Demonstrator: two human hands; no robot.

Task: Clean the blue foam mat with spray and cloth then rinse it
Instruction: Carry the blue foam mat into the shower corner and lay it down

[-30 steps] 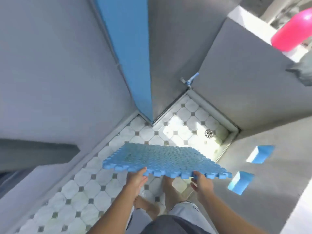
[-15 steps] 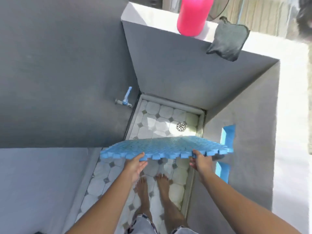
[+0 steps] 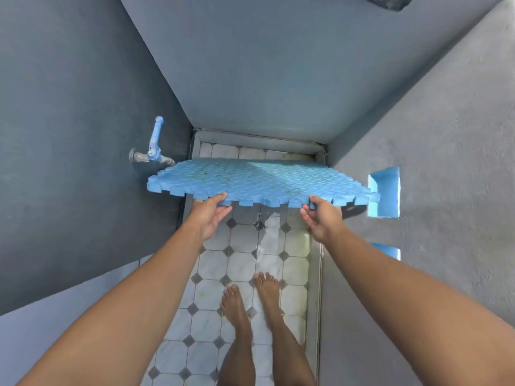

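text: none readable | labels: none | brands: none | numbers: none | signs: none | mat (image 3: 259, 178), tap (image 3: 153, 147), walls, tiles carry no print

Home wash bay: tiled floor (image 3: 245, 263), wall tap (image 3: 152, 151), grey walls (image 3: 69, 135).

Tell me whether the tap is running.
Off, it seems: no water falls from the tap beside the blue foam mat.

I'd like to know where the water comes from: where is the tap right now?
In the head view, the blue-handled tap sticks out of the dark wall on the left, just beyond the far left corner of the blue foam mat.
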